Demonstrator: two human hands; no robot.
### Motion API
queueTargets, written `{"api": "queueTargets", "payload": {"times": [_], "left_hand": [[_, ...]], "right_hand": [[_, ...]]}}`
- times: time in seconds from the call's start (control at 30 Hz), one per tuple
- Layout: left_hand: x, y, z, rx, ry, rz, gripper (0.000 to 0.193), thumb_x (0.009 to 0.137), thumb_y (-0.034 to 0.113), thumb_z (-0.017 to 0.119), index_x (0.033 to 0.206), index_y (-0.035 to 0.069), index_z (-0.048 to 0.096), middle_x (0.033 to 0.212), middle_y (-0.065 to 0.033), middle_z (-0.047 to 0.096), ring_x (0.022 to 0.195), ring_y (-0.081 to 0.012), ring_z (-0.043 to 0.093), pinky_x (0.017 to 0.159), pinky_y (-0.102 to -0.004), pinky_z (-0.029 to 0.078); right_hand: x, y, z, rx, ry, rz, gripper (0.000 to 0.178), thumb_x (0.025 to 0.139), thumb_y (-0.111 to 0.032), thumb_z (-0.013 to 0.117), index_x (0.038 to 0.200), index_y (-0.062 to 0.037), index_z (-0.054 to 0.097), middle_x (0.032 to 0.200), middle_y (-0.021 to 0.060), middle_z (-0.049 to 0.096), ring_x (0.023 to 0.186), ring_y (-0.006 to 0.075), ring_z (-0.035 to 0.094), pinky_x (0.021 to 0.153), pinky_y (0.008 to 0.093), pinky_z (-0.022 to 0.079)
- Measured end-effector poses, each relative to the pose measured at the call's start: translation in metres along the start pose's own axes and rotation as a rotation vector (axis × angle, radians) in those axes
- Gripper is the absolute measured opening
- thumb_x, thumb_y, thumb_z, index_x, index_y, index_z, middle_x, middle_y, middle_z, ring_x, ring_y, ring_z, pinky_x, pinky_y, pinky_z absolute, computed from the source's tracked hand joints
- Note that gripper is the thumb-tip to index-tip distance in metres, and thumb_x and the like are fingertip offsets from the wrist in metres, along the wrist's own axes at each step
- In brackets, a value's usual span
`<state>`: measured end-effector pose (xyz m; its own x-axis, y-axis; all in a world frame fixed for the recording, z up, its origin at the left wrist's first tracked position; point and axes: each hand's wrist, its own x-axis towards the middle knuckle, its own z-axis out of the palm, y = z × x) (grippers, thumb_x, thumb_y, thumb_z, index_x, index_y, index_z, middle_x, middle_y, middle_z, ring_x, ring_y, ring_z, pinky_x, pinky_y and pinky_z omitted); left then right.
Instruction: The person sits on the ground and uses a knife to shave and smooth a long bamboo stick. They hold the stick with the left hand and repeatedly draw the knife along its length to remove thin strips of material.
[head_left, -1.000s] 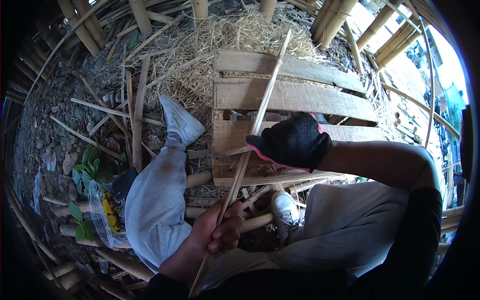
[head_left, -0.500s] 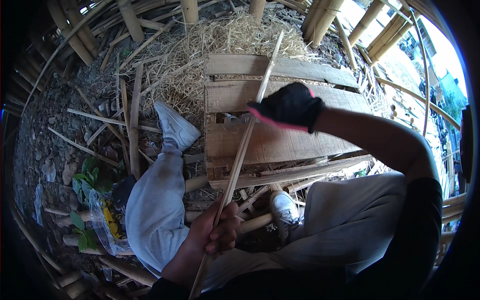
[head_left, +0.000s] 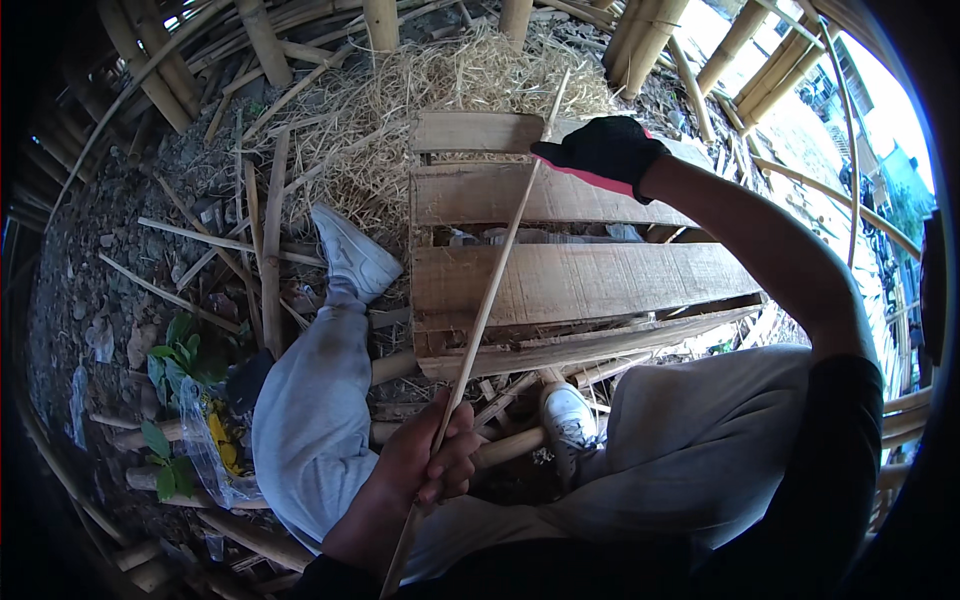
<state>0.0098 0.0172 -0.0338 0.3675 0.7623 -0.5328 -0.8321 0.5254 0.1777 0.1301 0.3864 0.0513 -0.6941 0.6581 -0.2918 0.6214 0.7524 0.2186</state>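
Note:
A long, thin bamboo strip (head_left: 497, 262) slants from my lap up across the wooden slatted crate. My left hand (head_left: 440, 455), bare, is closed around its lower part, with the tail end running down past my wrist. Near the far end, my right hand (head_left: 600, 157) wears a black glove with a pink-red edge. Its fingers are curled, and the thumb side pinches at the strip; the palm and anything inside it are hidden. Beneath the strip stands the crate (head_left: 580, 280), its top boards spaced by gaps.
Pale shavings (head_left: 450, 75) heap behind the crate. Loose bamboo pieces (head_left: 270, 240) lie on the ground at left, near a leafy plant (head_left: 180, 350) and a clear plastic bag (head_left: 205, 430). Bamboo posts (head_left: 645, 40) rise at the back. My legs flank the crate's near side.
My right hand has slid up and away along the strip toward its far end. The strip's far end has shifted slightly right. My left hand keeps its grip in nearly the same place.

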Motion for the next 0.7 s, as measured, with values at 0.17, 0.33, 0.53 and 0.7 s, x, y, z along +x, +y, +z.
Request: {"api": "queueTargets", "payload": {"times": [0.17,0.33,0.53,0.7], "left_hand": [[-0.002,-0.001,0.005,0.091,0.038,0.031,0.045,0.108,0.050,0.029,0.079,0.018,0.041,0.047,0.0055,0.031,0.029,-0.0068,0.025,0.030,-0.0233,0.017],[0.001,-0.001,0.014,0.147,0.084,0.014,0.045,0.108,0.050,0.030,0.080,0.018,0.041,0.047,0.0057,0.031,0.029,-0.0068,0.025,0.030,-0.0228,0.018],[0.000,-0.005,-0.001,0.103,-0.003,0.044,0.046,0.106,0.055,0.034,0.083,0.016,0.043,0.047,0.0023,0.034,0.028,-0.0098,0.031,0.030,-0.0244,0.021],[0.002,-0.004,0.008,0.159,0.047,0.029,0.045,0.107,0.053,0.033,0.082,0.016,0.042,0.047,0.0032,0.033,0.028,-0.0093,0.029,0.030,-0.0241,0.020]], "right_hand": [[-0.043,-0.054,0.012,0.076,-0.054,-0.181,0.074,0.094,-0.077,0.030,0.096,-0.0195,0.077,0.092,0.0121,0.073,0.091,0.0317,0.069,0.091,0.0379,0.052],[0.007,0.038,0.025,0.050,0.096,-0.049,0.065,0.099,-0.070,0.029,0.097,-0.0250,0.076,0.080,0.0090,0.071,0.081,0.0278,0.070,0.083,0.0395,0.053],[-0.014,0.002,0.031,-0.179,0.146,-0.150,0.053,0.103,-0.062,0.026,0.115,-0.0320,0.069,0.084,0.0084,0.070,0.075,0.0302,0.069,0.077,0.0417,0.055],[0.000,0.053,0.039,-0.254,0.173,-0.202,0.055,0.102,-0.061,0.032,0.105,-0.0243,0.073,0.082,0.0074,0.071,0.079,0.0262,0.071,0.075,0.0405,0.056]]}}
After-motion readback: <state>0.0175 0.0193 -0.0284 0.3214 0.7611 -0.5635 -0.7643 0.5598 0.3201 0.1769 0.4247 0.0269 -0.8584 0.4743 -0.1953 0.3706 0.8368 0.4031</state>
